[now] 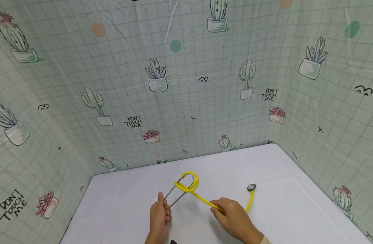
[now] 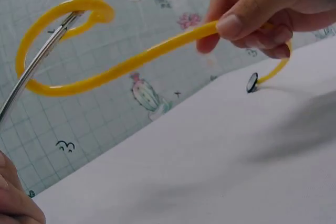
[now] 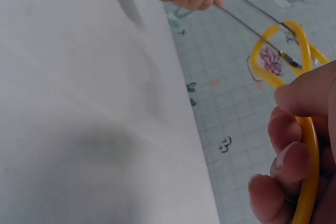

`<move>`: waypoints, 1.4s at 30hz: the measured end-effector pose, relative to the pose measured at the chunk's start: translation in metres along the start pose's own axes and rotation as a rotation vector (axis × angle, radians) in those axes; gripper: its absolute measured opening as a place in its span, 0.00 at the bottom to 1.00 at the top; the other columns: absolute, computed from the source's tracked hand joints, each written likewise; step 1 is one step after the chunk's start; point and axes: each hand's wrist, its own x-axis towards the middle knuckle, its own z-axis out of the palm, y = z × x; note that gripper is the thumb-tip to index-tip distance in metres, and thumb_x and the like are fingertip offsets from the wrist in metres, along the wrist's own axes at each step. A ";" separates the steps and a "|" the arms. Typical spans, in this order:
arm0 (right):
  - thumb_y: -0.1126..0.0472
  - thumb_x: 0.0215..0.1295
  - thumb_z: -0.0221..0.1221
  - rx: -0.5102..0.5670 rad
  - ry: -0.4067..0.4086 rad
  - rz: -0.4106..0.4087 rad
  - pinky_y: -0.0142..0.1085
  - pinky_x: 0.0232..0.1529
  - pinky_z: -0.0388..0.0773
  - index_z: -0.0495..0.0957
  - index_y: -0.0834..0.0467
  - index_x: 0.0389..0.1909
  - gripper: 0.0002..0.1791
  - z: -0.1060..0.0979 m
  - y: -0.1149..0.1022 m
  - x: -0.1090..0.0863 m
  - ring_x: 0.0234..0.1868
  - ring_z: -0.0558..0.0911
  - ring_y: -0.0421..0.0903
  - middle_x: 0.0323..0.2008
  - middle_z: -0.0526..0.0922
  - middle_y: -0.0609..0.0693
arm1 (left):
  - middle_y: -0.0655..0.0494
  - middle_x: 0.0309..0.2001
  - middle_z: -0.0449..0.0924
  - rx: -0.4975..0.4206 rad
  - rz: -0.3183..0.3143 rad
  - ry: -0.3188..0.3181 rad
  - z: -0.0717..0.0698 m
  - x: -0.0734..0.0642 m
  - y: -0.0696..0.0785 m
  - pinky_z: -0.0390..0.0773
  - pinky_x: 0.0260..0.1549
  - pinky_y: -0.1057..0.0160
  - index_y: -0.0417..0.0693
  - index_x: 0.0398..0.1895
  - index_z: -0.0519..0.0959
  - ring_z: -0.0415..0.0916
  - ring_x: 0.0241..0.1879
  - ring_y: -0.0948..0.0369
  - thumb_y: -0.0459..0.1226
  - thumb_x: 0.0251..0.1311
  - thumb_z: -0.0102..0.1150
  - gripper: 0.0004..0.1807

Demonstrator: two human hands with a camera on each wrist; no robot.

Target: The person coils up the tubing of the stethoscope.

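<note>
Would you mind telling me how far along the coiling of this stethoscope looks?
Done: one loop of the yellow tube is formed around the metal ear tubes. In hand: the left hand grips those ear tubes; the right hand pinches the tube. Left: the chest piece end still lies uncoiled on the table.

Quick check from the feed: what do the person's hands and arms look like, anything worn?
Both hands are bare: no gloves, rings or watch visible. The left hand shows no sleeve in frame. The right hand has a light beige cuff at the wrist. Fingernails are short and unpainted.
</note>
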 end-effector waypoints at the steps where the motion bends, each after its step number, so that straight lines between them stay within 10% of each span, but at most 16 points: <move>1: 0.62 0.61 0.69 -0.017 0.017 -0.013 0.28 0.25 0.71 0.87 0.54 0.41 0.08 -0.001 -0.001 0.000 0.23 0.69 0.30 0.25 0.74 0.30 | 0.63 0.14 0.61 0.012 0.010 0.007 0.001 0.000 0.000 0.60 0.10 0.75 0.49 0.25 0.65 0.57 0.10 0.71 0.55 0.78 0.39 0.25; 23: 0.67 0.53 0.71 -0.161 0.097 -0.392 0.17 0.23 0.65 0.85 0.54 0.35 0.09 -0.016 -0.014 0.013 0.23 0.67 0.25 0.24 0.71 0.33 | 0.53 0.15 0.69 0.408 0.199 0.207 0.014 0.000 -0.004 0.68 0.12 0.66 0.34 0.35 0.76 0.65 0.14 0.61 0.53 0.76 0.48 0.28; 42: 0.59 0.51 0.76 -0.205 -0.003 -0.645 0.16 0.23 0.59 0.86 0.47 0.31 0.09 -0.039 -0.016 0.039 0.22 0.63 0.26 0.23 0.69 0.35 | 0.58 0.11 0.65 0.494 0.225 -0.077 0.008 0.003 0.003 0.65 0.07 0.69 0.40 0.31 0.80 0.62 0.10 0.64 0.49 0.72 0.56 0.21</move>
